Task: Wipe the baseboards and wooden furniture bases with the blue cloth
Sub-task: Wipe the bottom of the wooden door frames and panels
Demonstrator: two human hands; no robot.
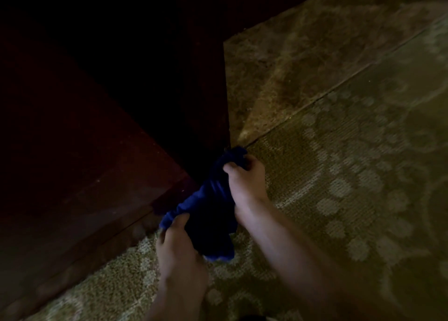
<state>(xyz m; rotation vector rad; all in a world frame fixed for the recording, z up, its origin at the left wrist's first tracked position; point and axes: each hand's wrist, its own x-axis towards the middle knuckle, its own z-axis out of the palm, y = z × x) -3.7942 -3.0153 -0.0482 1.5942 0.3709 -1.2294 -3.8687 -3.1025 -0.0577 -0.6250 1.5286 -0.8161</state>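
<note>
Fingers (234, 169) of both hands curled around blue cloth (208, 207) beside wooden base (97, 187)

Very dim and grainy; the cabinet (97, 102) sinks into near-black shadow, the carpet (351, 175) catches weak yellowish light, forearms blurred.

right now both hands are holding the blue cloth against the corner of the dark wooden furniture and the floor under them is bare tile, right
Not quite: the floor under the hands is patterned carpet, not bare tile. The rest holds. In the head view the left hand and the right hand both hold the blue cloth at the corner of the dark wooden furniture.
</note>
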